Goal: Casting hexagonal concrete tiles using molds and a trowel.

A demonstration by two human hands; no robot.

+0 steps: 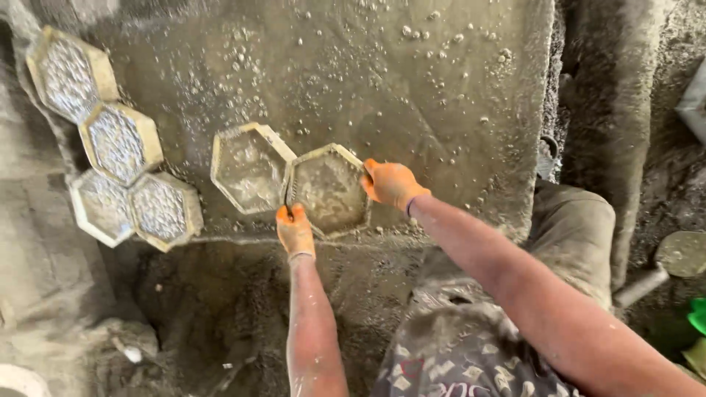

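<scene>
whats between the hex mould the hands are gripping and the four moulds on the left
In the head view, one more filled hexagonal mould lies between them, touching the gripped hexagonal mould; left of it, bare wet grey slab reaches the four-mould cluster.

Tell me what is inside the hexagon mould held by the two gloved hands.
The hexagon mould, gripped by the left hand and right hand, holds wet grey concrete up to near its rim. The mould's floor is covered by the mix and cannot be seen.

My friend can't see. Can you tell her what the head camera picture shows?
Two orange-gloved hands, left and right, grip opposite edges of a hexagonal mould filled with wet concrete on a grey slab. Another filled mould touches it, and four more cluster further left.
</scene>
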